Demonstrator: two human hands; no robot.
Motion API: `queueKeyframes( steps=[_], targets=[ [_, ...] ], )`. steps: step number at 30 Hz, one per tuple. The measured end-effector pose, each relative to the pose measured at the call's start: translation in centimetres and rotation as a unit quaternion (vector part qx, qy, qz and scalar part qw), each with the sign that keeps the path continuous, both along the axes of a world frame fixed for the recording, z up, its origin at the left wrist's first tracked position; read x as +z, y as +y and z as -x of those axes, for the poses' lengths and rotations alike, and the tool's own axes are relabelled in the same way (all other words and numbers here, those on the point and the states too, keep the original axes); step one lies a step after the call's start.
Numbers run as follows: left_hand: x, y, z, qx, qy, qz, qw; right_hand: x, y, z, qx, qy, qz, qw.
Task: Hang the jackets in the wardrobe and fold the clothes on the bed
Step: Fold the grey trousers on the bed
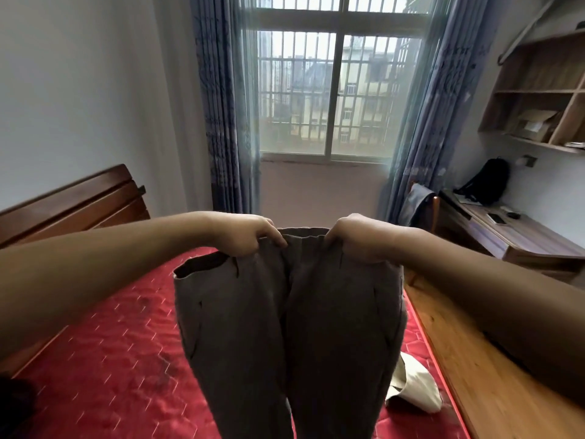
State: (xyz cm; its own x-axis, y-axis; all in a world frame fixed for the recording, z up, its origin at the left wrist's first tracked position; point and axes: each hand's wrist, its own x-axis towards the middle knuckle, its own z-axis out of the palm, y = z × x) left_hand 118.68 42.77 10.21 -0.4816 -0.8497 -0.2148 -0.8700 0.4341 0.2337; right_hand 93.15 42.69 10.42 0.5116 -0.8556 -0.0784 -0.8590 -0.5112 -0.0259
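Note:
A pair of grey-brown trousers (pixel 285 327) hangs in the air above the bed (pixel 120 359), held up by its elastic waistband. My left hand (pixel 250 236) grips the waistband on the left side and my right hand (pixel 357 237) grips it on the right, fingers curled over the fabric. The two legs hang down side by side and run out of the bottom of the view. A beige garment (pixel 414 391) lies crumpled on the red quilted mattress, low right, partly hidden behind the trousers.
The bed has a dark wooden headboard (pixel 79 201) at left and a wooden side rail (pixel 474 359) at right. A desk (pixel 512 232) with a black backpack (pixel 487 182) stands at right under wall shelves (pixel 538 99). A barred window (pixel 329 90) with blue curtains is ahead.

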Motion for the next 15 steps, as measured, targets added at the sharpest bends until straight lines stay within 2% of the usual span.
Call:
queueKeyframes(
  steps=[3, 6, 8, 12, 15],
  targets=[
    [-1.3, -0.3, 1.1, 0.016, 0.008, -0.014, 1.0, -1.4, 0.1, -0.3, -0.045, -0.078, -0.02, 0.996],
    [-1.5, -0.3, 2.1, 0.065, 0.109, -0.004, 0.992, -1.9, 0.0, -0.5, -0.08, -0.193, -0.028, 0.978],
    [-1.1, -0.5, 2.8, 0.101, 0.196, -0.027, 0.975, -1.8, 0.3, -0.9, -0.085, -0.251, -0.041, 0.963],
    [-0.1, -0.9, 3.6, 0.145, 0.326, -0.092, 0.93, -1.2, 1.3, -2.8, -0.029, -0.304, -0.042, 0.951],
    [0.9, -0.5, 3.7, 0.137, 0.376, -0.129, 0.908, -1.5, 0.9, -3.1, -0.017, -0.363, -0.032, 0.931]
  ],
)
